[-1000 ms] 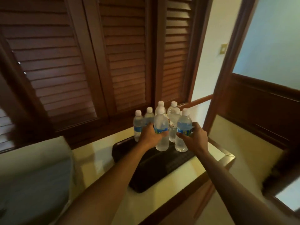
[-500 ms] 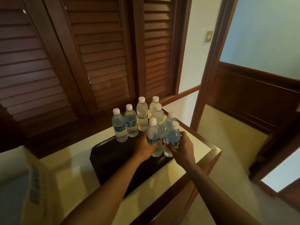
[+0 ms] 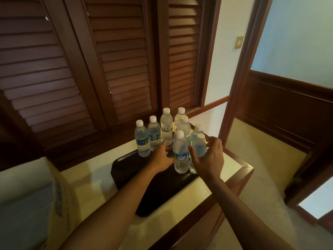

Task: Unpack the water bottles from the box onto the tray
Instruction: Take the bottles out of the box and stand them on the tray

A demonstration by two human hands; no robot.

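Observation:
Several clear water bottles with white caps stand upright in a cluster at the far right end of a dark tray (image 3: 126, 170). The nearest bottle (image 3: 180, 154), with a blue label, stands between my hands. My left hand (image 3: 161, 156) is just left of it, fingers loosened and apart. My right hand (image 3: 210, 159) is spread open around a second front bottle (image 3: 199, 146), thumb clear of it. Two blue-labelled bottles (image 3: 142, 139) stand at the cluster's left. The box is not clearly in view.
The tray lies on a cream table top (image 3: 90, 170) with a wooden edge (image 3: 234, 179) whose corner is right of my right hand. Dark louvred shutters (image 3: 117, 60) rise behind. A pale bulky object (image 3: 27, 195) sits lower left. An open doorway (image 3: 252, 159) is on the right.
Both hands were closed around the two front bottles; now the bottles stand on the tray and the fingers have spread away from them. The camera view has shifted.

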